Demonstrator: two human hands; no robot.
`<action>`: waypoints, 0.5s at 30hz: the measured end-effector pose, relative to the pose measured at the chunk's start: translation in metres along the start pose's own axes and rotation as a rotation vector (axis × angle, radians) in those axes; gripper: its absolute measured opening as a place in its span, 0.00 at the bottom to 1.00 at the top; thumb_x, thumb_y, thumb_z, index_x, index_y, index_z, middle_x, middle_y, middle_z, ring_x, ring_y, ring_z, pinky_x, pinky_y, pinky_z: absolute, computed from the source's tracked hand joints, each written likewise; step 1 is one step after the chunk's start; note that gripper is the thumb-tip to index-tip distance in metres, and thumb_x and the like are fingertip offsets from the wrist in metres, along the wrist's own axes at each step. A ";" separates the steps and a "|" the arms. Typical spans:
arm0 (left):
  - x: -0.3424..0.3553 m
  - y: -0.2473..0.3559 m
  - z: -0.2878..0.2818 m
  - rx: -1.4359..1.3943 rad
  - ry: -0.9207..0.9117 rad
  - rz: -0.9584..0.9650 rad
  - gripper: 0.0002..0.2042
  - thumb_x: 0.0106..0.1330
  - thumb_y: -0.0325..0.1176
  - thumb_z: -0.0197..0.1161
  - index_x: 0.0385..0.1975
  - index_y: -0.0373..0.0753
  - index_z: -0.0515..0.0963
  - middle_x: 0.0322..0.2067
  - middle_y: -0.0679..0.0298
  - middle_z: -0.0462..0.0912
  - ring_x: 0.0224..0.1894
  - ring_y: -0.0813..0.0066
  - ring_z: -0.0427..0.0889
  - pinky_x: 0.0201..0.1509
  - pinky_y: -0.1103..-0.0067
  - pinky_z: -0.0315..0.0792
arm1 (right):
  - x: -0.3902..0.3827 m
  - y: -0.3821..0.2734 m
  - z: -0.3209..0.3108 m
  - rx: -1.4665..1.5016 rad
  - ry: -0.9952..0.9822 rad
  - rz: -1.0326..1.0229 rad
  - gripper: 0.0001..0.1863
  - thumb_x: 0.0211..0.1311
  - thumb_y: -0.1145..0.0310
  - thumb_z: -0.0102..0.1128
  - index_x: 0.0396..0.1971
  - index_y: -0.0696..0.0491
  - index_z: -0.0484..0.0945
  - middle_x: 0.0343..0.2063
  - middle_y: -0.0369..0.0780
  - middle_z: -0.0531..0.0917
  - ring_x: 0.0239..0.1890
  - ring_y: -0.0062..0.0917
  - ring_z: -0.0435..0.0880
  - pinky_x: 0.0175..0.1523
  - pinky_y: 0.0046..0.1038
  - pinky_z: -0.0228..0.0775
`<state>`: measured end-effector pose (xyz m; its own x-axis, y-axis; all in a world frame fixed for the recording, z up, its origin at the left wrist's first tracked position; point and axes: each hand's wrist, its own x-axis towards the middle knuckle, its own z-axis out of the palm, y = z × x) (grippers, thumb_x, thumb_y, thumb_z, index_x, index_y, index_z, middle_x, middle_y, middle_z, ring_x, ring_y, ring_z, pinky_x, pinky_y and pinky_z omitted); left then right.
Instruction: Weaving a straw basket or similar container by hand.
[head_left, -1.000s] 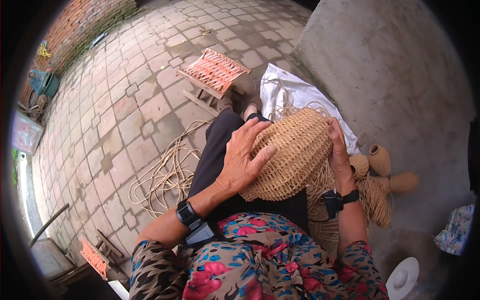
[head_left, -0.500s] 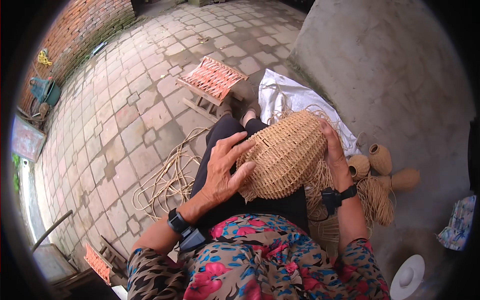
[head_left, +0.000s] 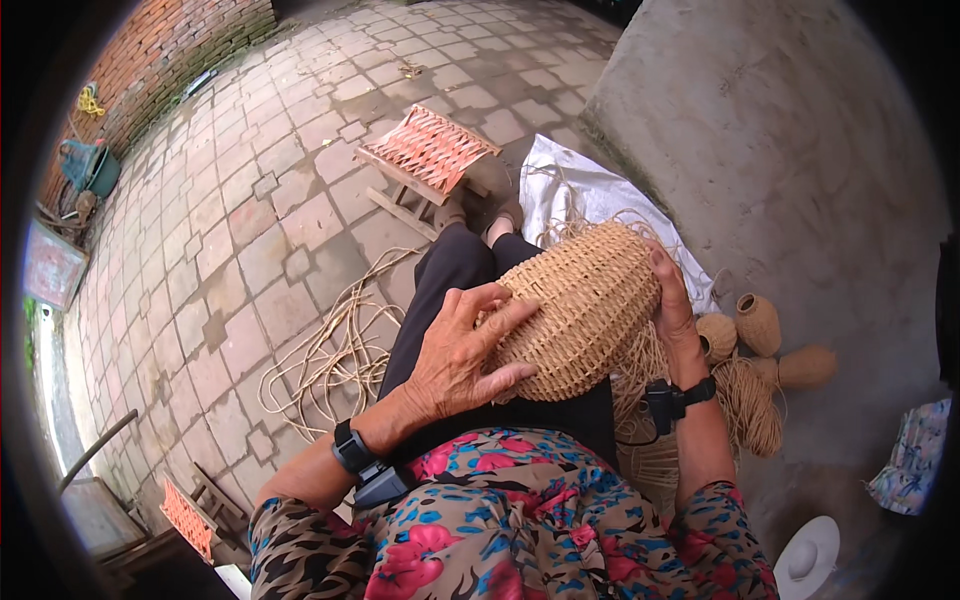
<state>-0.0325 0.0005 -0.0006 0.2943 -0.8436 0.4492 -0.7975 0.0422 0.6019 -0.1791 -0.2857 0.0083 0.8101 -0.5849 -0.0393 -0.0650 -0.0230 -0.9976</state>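
Observation:
A half-woven round wicker basket (head_left: 585, 305) rests upside down on my lap, loose cane ends trailing from its lower right side. My left hand (head_left: 460, 355) lies spread on its near left side, fingers pressing the weave. My right hand (head_left: 672, 300) grips the basket's right edge, thumb side hidden behind it. Both wrists carry black bands.
Loose cane strands (head_left: 335, 355) coil on the paved ground to my left. A small wooden stool with an orange woven seat (head_left: 428, 150) stands ahead. A white sheet (head_left: 580, 190) lies by a grey concrete wall. Small woven vases (head_left: 758, 325) and a cane bundle (head_left: 750, 405) sit at right.
My left hand has slid down from the basket's top to its near left side, and the basket has turned slightly. My right hand has kept its grip.

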 end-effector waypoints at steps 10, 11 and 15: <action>0.000 0.001 0.006 -0.033 0.124 0.007 0.30 0.52 0.48 0.74 0.56 0.47 0.75 0.55 0.55 0.68 0.52 0.58 0.71 0.57 0.66 0.69 | -0.002 -0.006 0.001 0.027 -0.026 -0.010 0.47 0.55 0.35 0.58 0.61 0.61 0.67 0.57 0.44 0.74 0.61 0.28 0.70 0.66 0.29 0.56; 0.003 0.007 0.004 0.009 0.112 0.083 0.29 0.52 0.47 0.73 0.56 0.49 0.76 0.56 0.56 0.68 0.53 0.56 0.70 0.58 0.64 0.67 | 0.003 0.001 -0.002 0.019 0.001 0.008 0.47 0.55 0.35 0.59 0.61 0.62 0.66 0.58 0.45 0.74 0.61 0.28 0.70 0.66 0.30 0.56; 0.017 0.012 0.010 -0.006 0.105 0.027 0.32 0.53 0.50 0.71 0.59 0.49 0.73 0.61 0.51 0.64 0.60 0.50 0.65 0.63 0.59 0.61 | 0.011 -0.010 0.011 0.051 0.034 0.094 0.41 0.59 0.42 0.60 0.61 0.63 0.68 0.56 0.45 0.76 0.58 0.28 0.73 0.65 0.29 0.60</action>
<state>-0.0425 -0.0182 0.0077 0.3268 -0.7811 0.5320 -0.8027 0.0677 0.5925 -0.1628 -0.2828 0.0174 0.7816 -0.6097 -0.1317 -0.1091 0.0744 -0.9912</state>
